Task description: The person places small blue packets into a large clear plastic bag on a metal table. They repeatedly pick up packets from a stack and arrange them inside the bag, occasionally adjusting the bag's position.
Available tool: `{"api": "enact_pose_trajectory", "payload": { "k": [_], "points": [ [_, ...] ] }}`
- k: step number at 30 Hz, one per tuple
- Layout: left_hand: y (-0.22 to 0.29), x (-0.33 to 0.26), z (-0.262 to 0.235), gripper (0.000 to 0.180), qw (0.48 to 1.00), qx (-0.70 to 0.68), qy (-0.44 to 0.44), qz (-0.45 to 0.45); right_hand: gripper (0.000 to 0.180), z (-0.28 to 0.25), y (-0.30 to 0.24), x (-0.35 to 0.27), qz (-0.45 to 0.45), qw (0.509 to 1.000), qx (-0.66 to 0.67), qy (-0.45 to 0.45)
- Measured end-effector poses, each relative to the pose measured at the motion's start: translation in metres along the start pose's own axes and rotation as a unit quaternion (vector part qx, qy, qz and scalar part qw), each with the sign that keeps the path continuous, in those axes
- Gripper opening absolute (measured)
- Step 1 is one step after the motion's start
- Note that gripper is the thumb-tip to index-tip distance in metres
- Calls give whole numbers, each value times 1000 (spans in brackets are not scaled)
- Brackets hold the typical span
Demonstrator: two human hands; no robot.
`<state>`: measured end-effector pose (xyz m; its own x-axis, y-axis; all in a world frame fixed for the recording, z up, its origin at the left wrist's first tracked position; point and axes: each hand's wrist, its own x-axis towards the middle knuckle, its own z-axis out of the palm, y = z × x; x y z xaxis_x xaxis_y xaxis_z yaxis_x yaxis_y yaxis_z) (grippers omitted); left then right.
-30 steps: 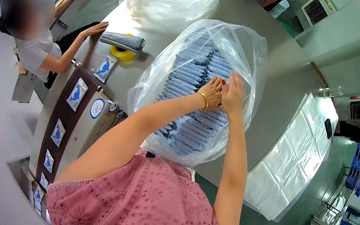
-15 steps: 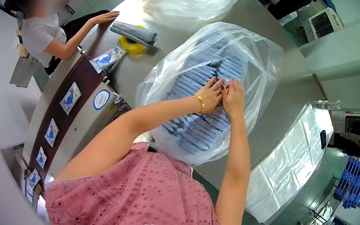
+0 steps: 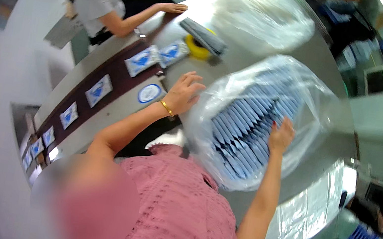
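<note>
A large clear plastic bag [image 3: 321, 107] stands wide on the metal table, holding rows of flat blue-and-white packets [image 3: 246, 123] packed on edge. My right hand [image 3: 281, 136] rests at the right row inside the bag, thumb apart from loosely bent fingers, with nothing visible held. Off the bag's left rim, my left hand [image 3: 184, 92] hovers with its fingers apart and slightly curled, holding nothing. Just beyond it, a loose packet [image 3: 173, 54] lies at the end of the dark conveyor belt [image 3: 121, 74], beside another packet [image 3: 141, 60].
Several more packets [image 3: 99, 91] lie spaced along the belt. A yellow tape roll [image 3: 195, 49] and a grey film roll [image 3: 203, 36] sit behind. Another clear bag [image 3: 262, 18] stands at the back, plastic sheets [image 3: 305, 210] at right. A co-worker's hand [image 3: 173, 8] touches the table edge.
My left hand has left the packets in the bag and moved left toward the conveyor's end. My right hand has shifted toward the right row. The whole view has turned left.
</note>
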<state>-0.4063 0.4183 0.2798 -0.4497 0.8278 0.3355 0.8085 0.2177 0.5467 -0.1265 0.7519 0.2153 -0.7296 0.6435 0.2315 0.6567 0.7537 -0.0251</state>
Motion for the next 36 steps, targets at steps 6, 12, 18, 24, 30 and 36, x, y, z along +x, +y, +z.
{"api": "enact_pose_trajectory", "payload": {
  "k": [6,12,18,24,30,36],
  "points": [
    [-96,-84,-51,30,983,122,6,-138,61,1,2,-2,-9,1000,7,-11],
    [-183,-166,-145,24,890,284,-51,-355,61,1,5,-4,-8,999,3,-31],
    [-249,-243,-190,52,781,249,-258,-512,59,2,6,-4,-29,999,15,2],
    [-260,-218,-167,73,804,259,-263,-466,58,3,11,-2,-41,999,-5,14],
    [-267,-137,-156,44,854,-142,-254,-432,57,3,6,-4,-30,1000,-3,10],
    [-243,23,-102,51,917,-59,-231,-319,54,2,6,-6,-13,1000,3,-10]
  ]
}}
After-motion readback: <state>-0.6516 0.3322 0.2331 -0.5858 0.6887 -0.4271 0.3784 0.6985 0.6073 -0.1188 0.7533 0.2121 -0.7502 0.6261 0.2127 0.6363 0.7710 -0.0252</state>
